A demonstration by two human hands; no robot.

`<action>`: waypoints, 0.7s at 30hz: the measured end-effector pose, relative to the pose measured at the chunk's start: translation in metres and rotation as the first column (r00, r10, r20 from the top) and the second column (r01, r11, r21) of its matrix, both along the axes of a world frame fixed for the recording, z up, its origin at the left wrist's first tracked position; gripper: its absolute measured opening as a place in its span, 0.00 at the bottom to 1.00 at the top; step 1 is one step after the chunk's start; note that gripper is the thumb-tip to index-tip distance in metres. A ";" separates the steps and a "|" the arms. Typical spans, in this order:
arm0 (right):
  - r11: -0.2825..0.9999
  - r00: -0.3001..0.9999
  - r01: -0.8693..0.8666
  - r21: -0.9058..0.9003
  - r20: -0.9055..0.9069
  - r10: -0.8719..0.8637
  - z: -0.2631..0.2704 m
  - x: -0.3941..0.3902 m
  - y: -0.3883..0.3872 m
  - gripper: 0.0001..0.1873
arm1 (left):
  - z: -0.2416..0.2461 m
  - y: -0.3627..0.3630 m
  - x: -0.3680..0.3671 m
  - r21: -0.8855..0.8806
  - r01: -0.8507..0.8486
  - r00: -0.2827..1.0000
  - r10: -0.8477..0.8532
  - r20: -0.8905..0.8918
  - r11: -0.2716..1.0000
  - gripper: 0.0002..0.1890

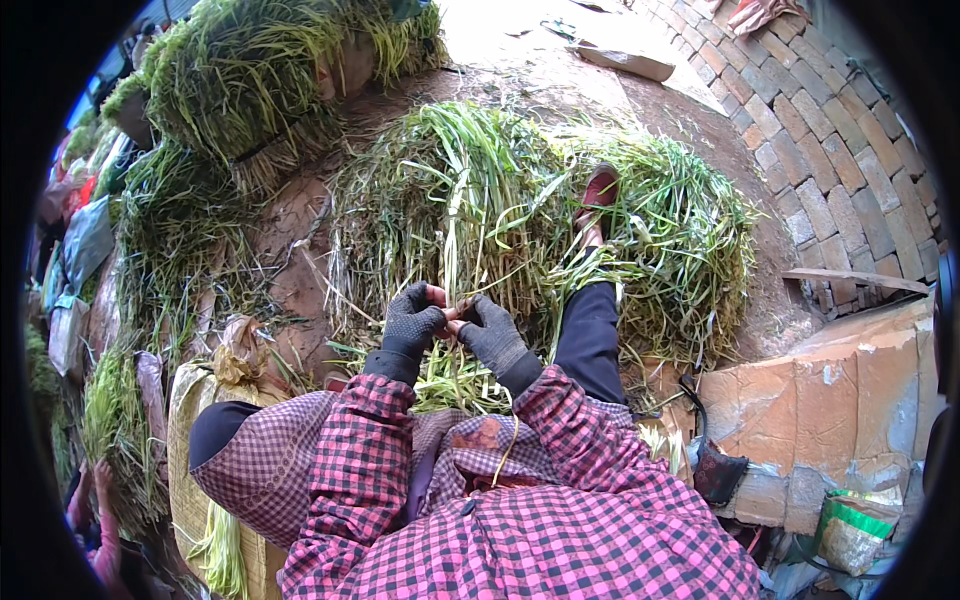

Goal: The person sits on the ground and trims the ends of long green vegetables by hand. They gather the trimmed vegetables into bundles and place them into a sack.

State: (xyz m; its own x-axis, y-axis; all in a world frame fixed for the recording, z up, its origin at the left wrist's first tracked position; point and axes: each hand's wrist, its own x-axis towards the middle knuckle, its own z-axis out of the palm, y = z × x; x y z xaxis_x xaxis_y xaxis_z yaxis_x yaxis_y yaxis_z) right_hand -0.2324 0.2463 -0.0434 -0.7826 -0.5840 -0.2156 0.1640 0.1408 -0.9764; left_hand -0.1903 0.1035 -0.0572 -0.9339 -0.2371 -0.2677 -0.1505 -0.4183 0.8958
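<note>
My left hand [411, 324] and my right hand [492, 334], both in dark fingerless gloves, meet in front of my body. Between their bare fingertips they pinch a few long, pale-green leafy stalks [451, 255]. The upper ends of these stalks reach toward a large heap of green leafy stalks [397, 202] just ahead. More loose green stalks [457, 379] lie below the hands, close to my lap. The fingers cover the exact spot where the stalks are gripped.
My outstretched leg [592, 337] rests against a second leafy heap [690, 232]. Larger piles [247, 82] stand at upper left. A yellow woven sack [191, 450] is at left, a cardboard box [817, 405] at right, brick paving [832, 150] beyond. Another person's hands [101, 480] show at lower left.
</note>
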 end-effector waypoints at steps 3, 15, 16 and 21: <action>0.996 0.996 0.080 -0.050 0.036 -0.078 0.000 -0.005 -0.002 0.10 | 0.001 -0.001 0.002 -0.036 0.013 1.000 -0.013 -0.007 0.999 0.10; 0.950 0.997 0.039 0.310 0.048 -0.057 -0.054 -0.009 0.022 0.07 | 0.013 -0.011 0.006 -0.060 -0.228 0.963 0.216 -0.161 0.972 0.09; 0.933 0.988 -0.019 0.360 0.147 -0.036 -0.061 -0.008 0.031 0.07 | 0.017 -0.015 0.008 -0.053 -0.228 0.964 0.217 -0.155 0.972 0.09; 0.637 0.970 -0.091 0.766 -0.077 0.230 -0.051 -0.011 0.062 0.12 | 0.037 -0.028 0.012 -0.038 -0.316 0.937 0.305 -0.168 0.948 0.09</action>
